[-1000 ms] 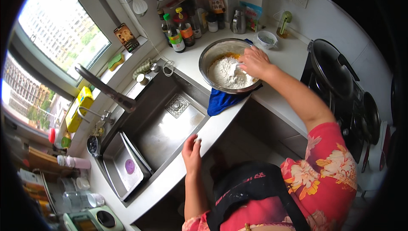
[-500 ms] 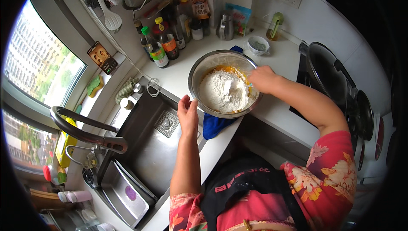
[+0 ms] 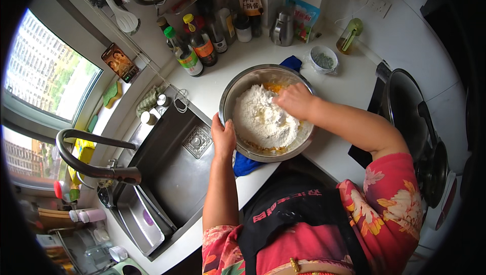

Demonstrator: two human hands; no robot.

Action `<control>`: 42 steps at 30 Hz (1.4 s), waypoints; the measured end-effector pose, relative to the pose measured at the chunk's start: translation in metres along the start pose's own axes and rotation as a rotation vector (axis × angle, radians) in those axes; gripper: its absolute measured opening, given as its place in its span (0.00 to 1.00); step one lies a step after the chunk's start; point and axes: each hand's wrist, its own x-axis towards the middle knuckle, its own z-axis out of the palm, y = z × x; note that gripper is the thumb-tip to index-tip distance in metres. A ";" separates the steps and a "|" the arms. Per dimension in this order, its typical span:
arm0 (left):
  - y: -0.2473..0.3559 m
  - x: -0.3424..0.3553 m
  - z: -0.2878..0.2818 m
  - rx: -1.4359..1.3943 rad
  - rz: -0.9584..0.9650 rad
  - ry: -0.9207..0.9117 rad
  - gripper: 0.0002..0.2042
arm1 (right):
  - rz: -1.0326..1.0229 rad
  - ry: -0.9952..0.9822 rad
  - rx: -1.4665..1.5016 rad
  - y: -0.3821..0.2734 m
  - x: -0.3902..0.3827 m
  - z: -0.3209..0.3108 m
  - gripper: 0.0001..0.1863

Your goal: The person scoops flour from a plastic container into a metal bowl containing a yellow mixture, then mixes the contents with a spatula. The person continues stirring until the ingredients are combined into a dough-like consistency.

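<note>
Biggest first: white counter [image 3: 336, 85] under the work, out past both my hands. Steel sink [image 3: 177, 186] to the left of my left forearm, same as a second ago. Dark pan [image 3: 405, 100] on the stove side, out to the right of my right forearm. Metal mixing bowl [image 3: 306, 131] on the counter between my hands, blue cloth [image 3: 246, 165] poking out from under it, just right of my left wrist. Tall curved faucet [image 3: 96, 136] well left of my left hand. In the bowl, heap of white flour [image 3: 253, 115], directly under my right hand, with yellow-orange mixture [image 3: 275, 88] showing past my fingers. Hands are apart. Left hand [image 3: 223, 137] now grips the bowl's left rim, thumb on the rim, fingers along the outside; a second ago it hung clear of it by the sink edge. Right hand [image 3: 295, 103] is in over the flour, fingers bunched at the heap; half a second ago it was out at the bowl's right side. Can't tell if it's holding anything, fingertips hidden. Flour top looks more broken up and yellower near those fingers than before. Green-capped bottle [image 3: 185, 55] beyond my left hand, upright. Smallest: little white bowl [image 3: 316, 67], beyond my right hand, well apart from it.
</note>
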 end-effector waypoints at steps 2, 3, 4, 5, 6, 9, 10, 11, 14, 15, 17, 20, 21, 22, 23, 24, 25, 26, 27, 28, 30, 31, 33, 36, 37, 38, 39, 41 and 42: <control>-0.002 -0.002 -0.002 -0.007 -0.002 0.001 0.18 | 0.074 0.055 0.059 0.014 -0.004 -0.009 0.06; -0.003 -0.002 -0.002 -0.015 0.001 -0.003 0.18 | 0.115 0.083 0.082 0.020 -0.009 -0.013 0.06; -0.003 -0.002 -0.001 0.021 0.000 0.019 0.18 | 0.161 0.070 0.067 0.024 -0.011 -0.018 0.06; -0.004 -0.002 -0.001 0.057 -0.001 0.041 0.18 | 0.206 0.058 0.054 0.027 -0.013 -0.022 0.07; -0.004 -0.002 0.001 0.091 0.000 0.056 0.18 | 0.259 0.045 0.036 0.030 -0.015 -0.025 0.07; -0.008 0.003 0.002 0.002 0.002 -0.004 0.18 | 0.291 -0.004 -0.019 0.034 -0.002 0.008 0.10; -0.010 0.003 0.001 0.013 0.013 -0.007 0.18 | 0.283 -0.021 0.031 0.028 -0.003 0.013 0.09; -0.011 0.002 0.000 0.023 0.023 -0.011 0.18 | 0.275 -0.037 0.082 0.016 -0.005 0.017 0.09; -0.017 0.000 -0.003 0.051 0.041 0.009 0.18 | 0.222 -0.041 0.241 -0.012 -0.023 0.010 0.08; -0.017 0.001 -0.003 0.058 0.047 0.021 0.18 | 0.200 -0.033 0.293 -0.017 -0.031 0.001 0.08; -0.014 -0.001 -0.002 0.024 0.044 0.026 0.18 | 0.139 -0.029 0.335 -0.022 -0.041 -0.016 0.10; -0.012 0.001 0.002 0.008 0.013 0.019 0.18 | 0.012 -0.136 0.357 -0.036 -0.044 -0.021 0.11; -0.011 0.001 0.002 0.004 -0.005 0.016 0.18 | 0.010 -0.095 0.309 -0.040 -0.037 -0.015 0.11; -0.012 0.002 0.002 -0.002 0.004 0.013 0.18 | 0.010 -0.045 0.265 -0.044 -0.030 -0.006 0.10; -0.012 0.002 0.002 -0.009 0.012 0.010 0.18 | 0.009 0.004 0.221 -0.047 -0.025 0.005 0.10; -0.013 0.002 0.002 -0.017 0.016 0.008 0.19 | 0.044 0.059 0.171 -0.041 -0.016 0.018 0.09; -0.018 0.002 0.003 -0.015 0.014 0.014 0.19 | 0.093 0.013 0.176 -0.033 -0.008 0.015 0.10; -0.026 0.004 0.004 -0.014 0.011 0.021 0.19 | 0.142 -0.033 0.179 -0.023 -0.001 0.010 0.11; -0.030 0.006 0.004 -0.014 0.012 0.026 0.20 | 0.193 -0.077 0.180 -0.014 0.004 0.006 0.12; -0.031 0.007 0.002 0.056 -0.041 0.015 0.20 | 0.216 -0.056 0.171 -0.008 0.006 0.000 0.12; -0.028 0.006 0.002 0.062 -0.034 0.020 0.21 | 0.267 -0.017 0.154 0.002 0.006 -0.010 0.12; -0.025 0.006 0.002 0.063 -0.032 0.018 0.21 | 0.267 0.004 0.138 0.005 0.009 -0.006 0.12; -0.017 0.005 0.002 0.023 -0.039 0.000 0.21 | 0.268 0.047 0.111 0.008 0.017 0.010 0.12; -0.022 0.008 0.005 -0.022 -0.011 -0.007 0.21 | 0.198 0.042 0.217 -0.021 0.015 0.022 0.10; -0.024 0.007 0.005 -0.037 0.000 0.003 0.21 | 0.149 0.003 0.255 -0.028 0.009 0.018 0.10; -0.024 0.006 0.004 -0.025 -0.013 0.003 0.21 | 0.102 -0.036 0.293 -0.034 0.002 0.006 0.10; -0.020 0.004 0.003 -0.019 -0.028 0.000 0.21 | 0.056 -0.079 0.325 -0.037 -0.003 -0.005 0.09; -0.019 0.003 0.003 0.002 -0.032 0.004 0.21 | 0.001 -0.086 0.399 -0.036 -0.011 -0.016 0.10; -0.020 0.004 0.002 0.021 -0.019 0.007 0.21 | -0.016 -0.079 0.429 -0.040 -0.015 -0.022 0.10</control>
